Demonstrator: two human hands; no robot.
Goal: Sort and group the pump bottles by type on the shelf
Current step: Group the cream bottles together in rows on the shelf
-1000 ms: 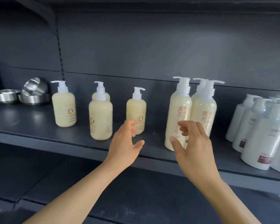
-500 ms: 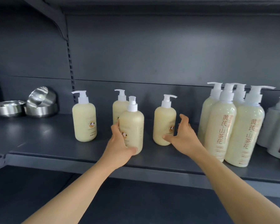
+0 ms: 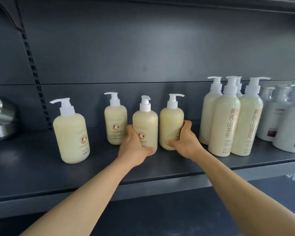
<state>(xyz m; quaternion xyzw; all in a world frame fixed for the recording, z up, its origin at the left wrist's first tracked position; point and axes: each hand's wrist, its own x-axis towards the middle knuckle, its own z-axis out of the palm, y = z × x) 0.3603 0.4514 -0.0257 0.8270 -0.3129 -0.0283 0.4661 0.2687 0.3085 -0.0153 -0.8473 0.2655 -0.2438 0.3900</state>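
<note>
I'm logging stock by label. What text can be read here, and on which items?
"黄芪·山茶花": tall bottles, in red-brown, running down the front.
Short bottles: cow logo, print too small to read.
White bottles: blurred, unreadable.
Left hand and right hand partly cover two short-bottle labels.
</note>
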